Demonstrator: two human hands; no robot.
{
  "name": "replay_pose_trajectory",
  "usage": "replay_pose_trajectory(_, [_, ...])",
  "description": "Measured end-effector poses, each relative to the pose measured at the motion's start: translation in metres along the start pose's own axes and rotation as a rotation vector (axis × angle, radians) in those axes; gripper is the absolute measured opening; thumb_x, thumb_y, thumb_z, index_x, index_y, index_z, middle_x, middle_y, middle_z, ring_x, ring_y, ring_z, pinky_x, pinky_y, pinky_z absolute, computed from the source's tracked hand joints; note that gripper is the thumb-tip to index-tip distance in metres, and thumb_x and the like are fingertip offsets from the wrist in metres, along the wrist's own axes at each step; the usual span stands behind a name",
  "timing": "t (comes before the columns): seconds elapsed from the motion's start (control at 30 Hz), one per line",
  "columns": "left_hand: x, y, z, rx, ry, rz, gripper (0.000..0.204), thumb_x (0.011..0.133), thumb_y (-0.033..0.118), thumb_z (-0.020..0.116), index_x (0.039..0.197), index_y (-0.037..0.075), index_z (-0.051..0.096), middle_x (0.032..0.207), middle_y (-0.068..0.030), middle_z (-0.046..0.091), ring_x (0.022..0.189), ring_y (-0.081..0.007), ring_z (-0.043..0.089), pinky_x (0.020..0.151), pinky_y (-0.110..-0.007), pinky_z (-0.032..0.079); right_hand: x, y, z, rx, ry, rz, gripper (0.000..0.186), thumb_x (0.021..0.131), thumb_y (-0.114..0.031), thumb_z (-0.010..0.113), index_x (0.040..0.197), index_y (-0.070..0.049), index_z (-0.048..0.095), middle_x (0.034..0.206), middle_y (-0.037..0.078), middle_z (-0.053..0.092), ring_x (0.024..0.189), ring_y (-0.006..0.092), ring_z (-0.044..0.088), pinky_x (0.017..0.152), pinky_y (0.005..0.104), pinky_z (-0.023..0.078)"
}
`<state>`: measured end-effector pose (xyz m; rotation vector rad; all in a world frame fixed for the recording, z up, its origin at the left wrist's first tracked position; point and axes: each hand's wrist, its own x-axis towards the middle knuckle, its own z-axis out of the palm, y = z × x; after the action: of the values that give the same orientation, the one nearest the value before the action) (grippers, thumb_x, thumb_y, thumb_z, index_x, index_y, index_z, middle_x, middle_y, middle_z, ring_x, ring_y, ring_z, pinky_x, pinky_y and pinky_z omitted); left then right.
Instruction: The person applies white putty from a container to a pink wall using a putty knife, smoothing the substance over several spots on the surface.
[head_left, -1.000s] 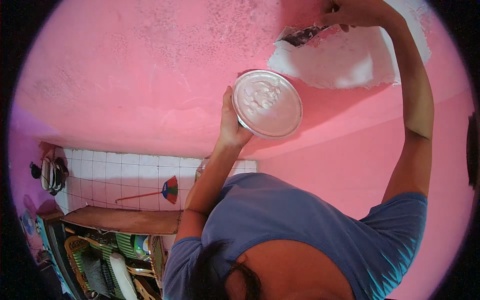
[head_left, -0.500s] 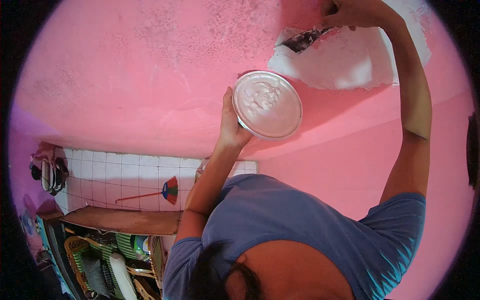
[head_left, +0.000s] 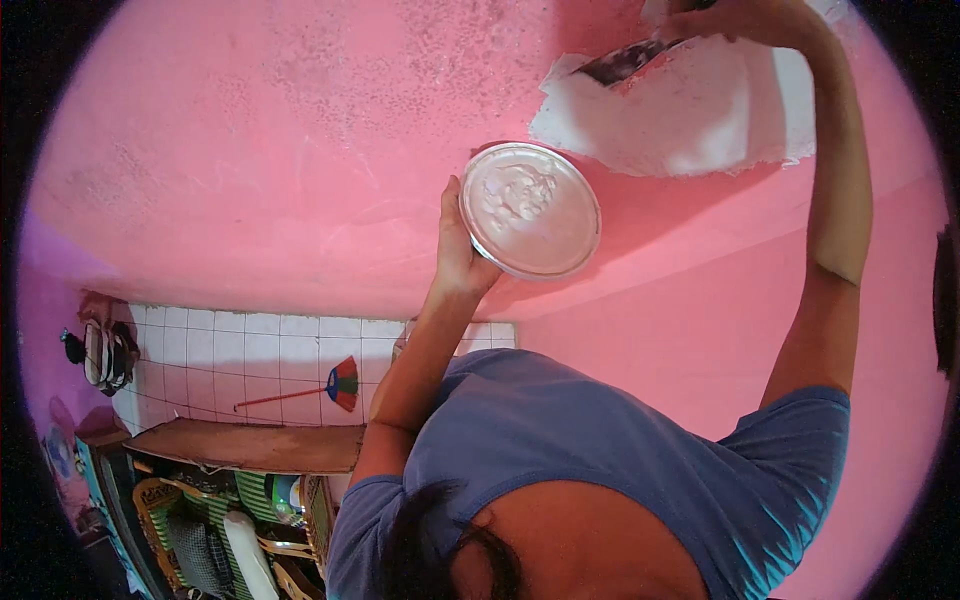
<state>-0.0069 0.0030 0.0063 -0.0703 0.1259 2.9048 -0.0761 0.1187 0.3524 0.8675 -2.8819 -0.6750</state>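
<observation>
Pink wall (head_left: 240, 190): below its white patch (head_left: 650, 120), my left hand (head_left: 462, 252) clasps a dish (head_left: 552, 246) of paste (head_left: 520, 190), fingertips hidden; at the patch's top, my right hand (head_left: 755, 20) curls round a scraper (head_left: 625, 64).

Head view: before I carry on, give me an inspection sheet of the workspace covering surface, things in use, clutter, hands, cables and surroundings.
Surface: pink wall, speckled in places; white patch with ragged edges.
Things in use: round container bearing white paste; dark flat blade at the white patch, contact unclear.
Clutter: broom lying on white tiles.
Hands: left hand supports the container at its edge; right hand, raised, holds the blade, its grip partly shadowed.
Cables: none clearly made out.
Surroundings: brown board and green-striped furniture at lower left.
</observation>
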Motion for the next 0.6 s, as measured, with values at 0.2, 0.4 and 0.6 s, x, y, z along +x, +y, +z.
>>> replay_pose_trajectory(0.2, [0.002, 0.002, -0.009, -0.001, -0.004, 0.039, 0.055, 0.098, 0.046, 0.03, 0.132, 0.005, 0.043, 0.133, -0.0177, 0.048, 0.122, -0.0313, 0.047, 0.105, -0.05, 0.036, -0.004, -0.047, 0.021, -0.051, 0.213, -0.048, 0.033, 0.067, -0.029, 0.074, 0.074, 0.002, 0.066, 0.06, 0.018, 0.058, 0.05, 0.0252, 0.054, 0.055, 0.037, 0.044])
replay_pose_trajectory(0.4, [0.004, -0.003, -0.007, 0.0, -0.023, 0.006, 0.056, 0.099, 0.046, 0.029, 0.133, 0.004, 0.042, 0.133, -0.0173, 0.048, 0.123, -0.0309, 0.046, 0.106, -0.049, 0.036, -0.002, 0.001, -0.003, 0.066, 0.092, 0.009, 0.015, 0.076, -0.02, 0.07, 0.08, -0.005, 0.074, 0.062, 0.008, 0.065, 0.052, 0.0132, 0.058, 0.051, 0.0277, 0.046])
replay_pose_trajectory(0.6, [0.004, -0.003, -0.003, 0.004, 0.0, -0.014, 0.056, 0.099, 0.046, 0.027, 0.133, 0.004, 0.042, 0.134, -0.0176, 0.047, 0.123, -0.0305, 0.046, 0.106, -0.048, 0.035, -0.013, -0.004, 0.002, 0.052, 0.056, 0.03, 0.014, 0.075, -0.018, 0.071, 0.075, -0.004, 0.072, 0.058, 0.009, 0.061, 0.048, 0.0099, 0.053, 0.047, 0.0275, 0.042])
